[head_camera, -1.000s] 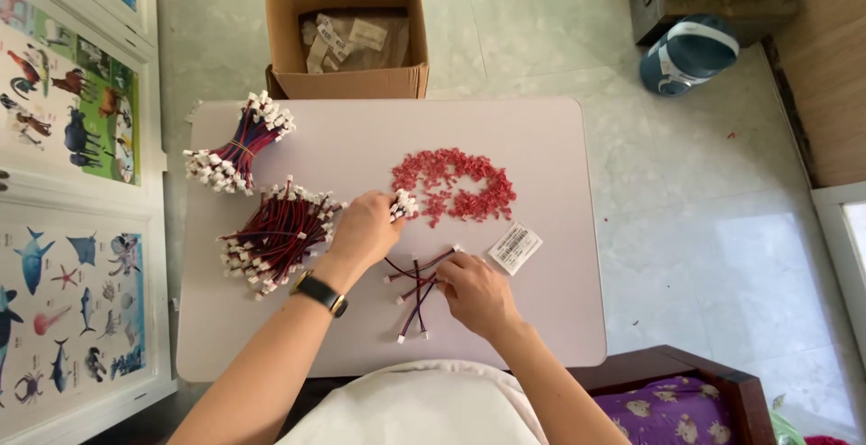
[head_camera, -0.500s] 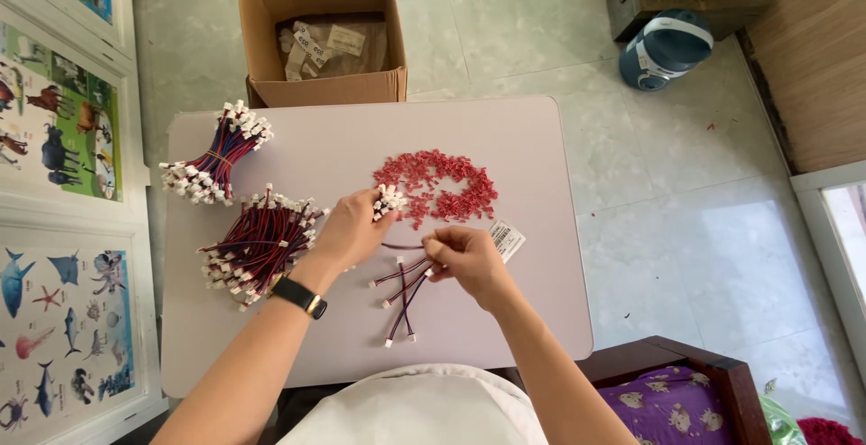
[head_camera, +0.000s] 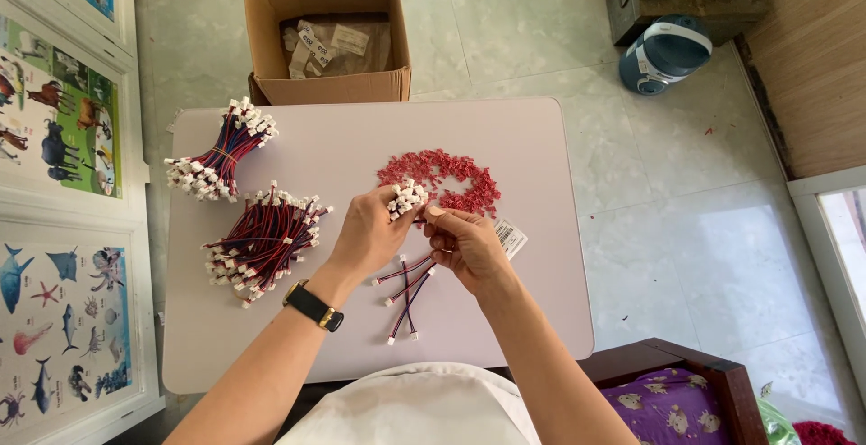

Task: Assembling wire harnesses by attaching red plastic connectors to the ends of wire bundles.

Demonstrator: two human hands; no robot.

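My left hand (head_camera: 370,231), with a black wristwatch, grips a bunch of red-and-black wire leads whose white connectors (head_camera: 407,198) stick up above the fingers. My right hand (head_camera: 465,243) is closed beside it, fingertips pinching at the same bunch just under the connectors. Both hands hover over a pale table (head_camera: 532,147). A few loose leads (head_camera: 404,293) lie crossed on the table under my hands. A heap of small red pieces (head_camera: 451,176) lies just beyond my hands.
Two bundles of finished leads lie at the table's left: one (head_camera: 216,158) at the far corner, a bigger one (head_camera: 263,239) nearer me. A small white label (head_camera: 511,237) lies right of my right hand. An open cardboard box (head_camera: 329,35) stands behind the table, and posters (head_camera: 54,120) line the left.
The camera view has shifted slightly. My right hand has risen from the loose leads on the table to meet the bunch in my left hand.
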